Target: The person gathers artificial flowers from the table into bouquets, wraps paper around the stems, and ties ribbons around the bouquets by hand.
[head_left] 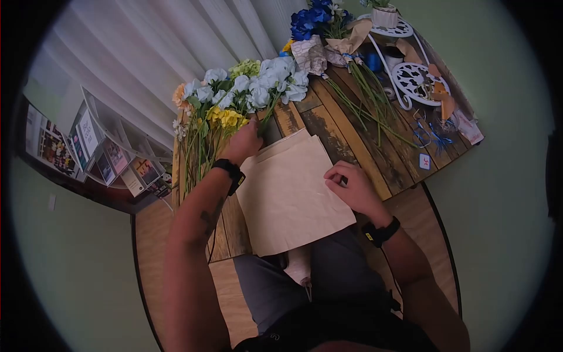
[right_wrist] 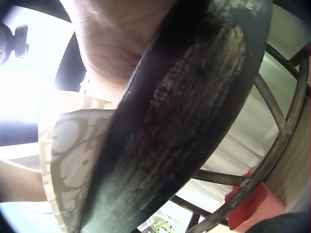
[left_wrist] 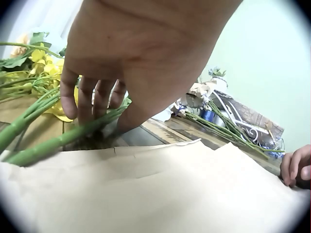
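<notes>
My left hand is among the flower stems just past the far left edge of a tan wrapping-paper sheet. In the left wrist view a thick green flower stem runs between the thumb and the downward-pointing fingers. Yellow flowers and pale blue flowers lie right beyond that hand. My right hand rests at the sheet's right edge with loosely curled fingers. Seen from below in the right wrist view, the paper shows a printed pattern and hangs beside the dark table edge.
Wrapped blue flowers and their long stems lie at the back right. A white metal stand holds a small pot. Blue ties and a small card sit near the right edge. A magazine rack stands left.
</notes>
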Tool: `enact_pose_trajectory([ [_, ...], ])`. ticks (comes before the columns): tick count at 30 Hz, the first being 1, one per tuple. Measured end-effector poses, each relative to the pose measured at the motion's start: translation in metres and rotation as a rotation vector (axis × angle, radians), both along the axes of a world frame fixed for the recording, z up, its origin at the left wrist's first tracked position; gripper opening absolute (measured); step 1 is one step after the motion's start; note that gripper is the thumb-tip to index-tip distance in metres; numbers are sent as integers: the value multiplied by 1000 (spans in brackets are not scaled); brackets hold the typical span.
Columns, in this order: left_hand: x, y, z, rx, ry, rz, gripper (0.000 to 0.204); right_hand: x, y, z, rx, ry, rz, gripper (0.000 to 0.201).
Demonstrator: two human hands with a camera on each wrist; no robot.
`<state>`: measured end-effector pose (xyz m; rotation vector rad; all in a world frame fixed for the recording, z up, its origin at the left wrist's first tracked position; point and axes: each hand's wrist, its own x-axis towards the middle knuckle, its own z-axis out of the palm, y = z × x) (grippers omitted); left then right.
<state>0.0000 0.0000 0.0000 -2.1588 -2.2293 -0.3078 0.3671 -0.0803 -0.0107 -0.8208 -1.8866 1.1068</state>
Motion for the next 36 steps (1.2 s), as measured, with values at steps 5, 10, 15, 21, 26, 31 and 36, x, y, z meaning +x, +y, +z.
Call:
enact_pose_trajectory([
  [5,-3,0,27,-195,-120,106,23,-1,1,1,-12,3,-14,6],
  [10,-30,-24,21,-44,5,82,19,-3,3,0,14,-1,-18,6],
  [15,-46,-54,22,-51,108,218,27,-5,1,1,0,-33,-36,6],
  [21,-75,-63,6,-149,-148,248,42,-7,1,-2,2,-52,-40,7],
  [26,-65,-73,29,-95,-549,328,33,-7,1,-3,-19,-32,-38,8],
  [31,-81,-76,28,119,-588,258,26,-7,1,-2,-20,-30,-46,8],
  [36,-101,-82,40,186,-785,182,24,-7,3,-9,-26,-3,-44,9],
])
